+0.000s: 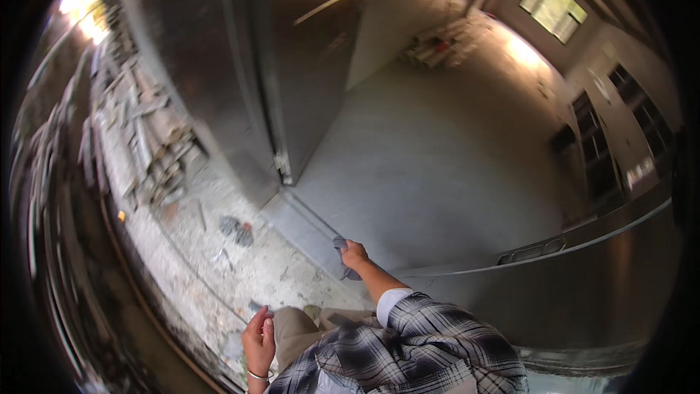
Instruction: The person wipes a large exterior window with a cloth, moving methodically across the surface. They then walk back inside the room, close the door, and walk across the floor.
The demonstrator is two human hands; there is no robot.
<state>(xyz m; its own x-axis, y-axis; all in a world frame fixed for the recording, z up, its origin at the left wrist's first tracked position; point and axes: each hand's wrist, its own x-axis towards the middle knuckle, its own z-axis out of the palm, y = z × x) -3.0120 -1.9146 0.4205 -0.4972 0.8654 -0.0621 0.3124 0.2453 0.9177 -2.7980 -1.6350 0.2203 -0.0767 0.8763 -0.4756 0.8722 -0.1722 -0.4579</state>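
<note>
My right hand (355, 254) is closed around a dark grey, soft-looking item (340, 243), perhaps a cloth; its exact kind is unclear. Part of it hangs below the fist, above the doorway's sill. At the lower left, my left hand (259, 339) is held beside my knee with nothing in it, thumb and fingers slightly apart. A metal door leaf (569, 295) stands to my right, a recessed lock plate (530, 252) on its edge. Across the doorway is another dark door leaf (311, 82), swung inward. A grooved threshold (311, 210) runs between them.
Broken timber (147, 131) is heaped along the outer wall. Long poles (52, 219) lie at the far left. Crumpled grey scraps (236, 230) rest on the rough concrete ledge (273, 262). Inside, a bundle of poles (435, 49) lies on the smooth floor (426, 175).
</note>
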